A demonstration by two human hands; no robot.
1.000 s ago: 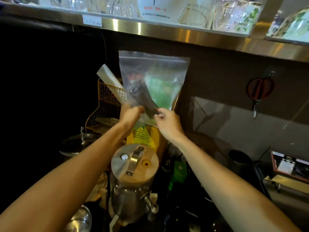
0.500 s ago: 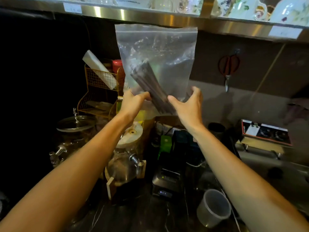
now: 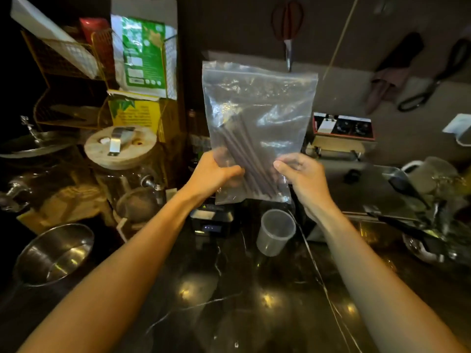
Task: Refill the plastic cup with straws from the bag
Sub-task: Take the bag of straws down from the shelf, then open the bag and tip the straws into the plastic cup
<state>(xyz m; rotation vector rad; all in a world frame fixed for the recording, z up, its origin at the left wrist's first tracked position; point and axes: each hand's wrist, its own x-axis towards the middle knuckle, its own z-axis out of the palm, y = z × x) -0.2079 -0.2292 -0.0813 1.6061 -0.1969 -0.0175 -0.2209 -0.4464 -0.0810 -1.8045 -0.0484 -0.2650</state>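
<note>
Since the earlier frame the bag [image 3: 260, 128] has come down from in front of the shelf and now hangs low over the bench [image 3: 229, 301], right above the cup [image 3: 275, 233], which has come nearer the middle of the view.

Both hands hold the bag up by its lower part. The left hand [image 3: 214, 174] pinches the lower left corner, thumb in front and fingers behind the plastic. The right hand [image 3: 303, 177] grips the lower right edge in the same way. The bag is clear plastic with a zip strip along its top edge, which looks closed, and it stands upright.

Inside it lies a bundle of dark straws [image 3: 244, 154]. Their long axis runs on a slant, the upper ends toward the upper left of the bag and the lower ends down in the bottom right corner, near the right hand.

The cup is translucent plastic, stands upright on the dark marble bench just below the bag's bottom edge, and has nothing in it. To the left sit a glass drink jar with a wooden lid [image 3: 119, 146] and a steel bowl [image 3: 53, 253].
</note>
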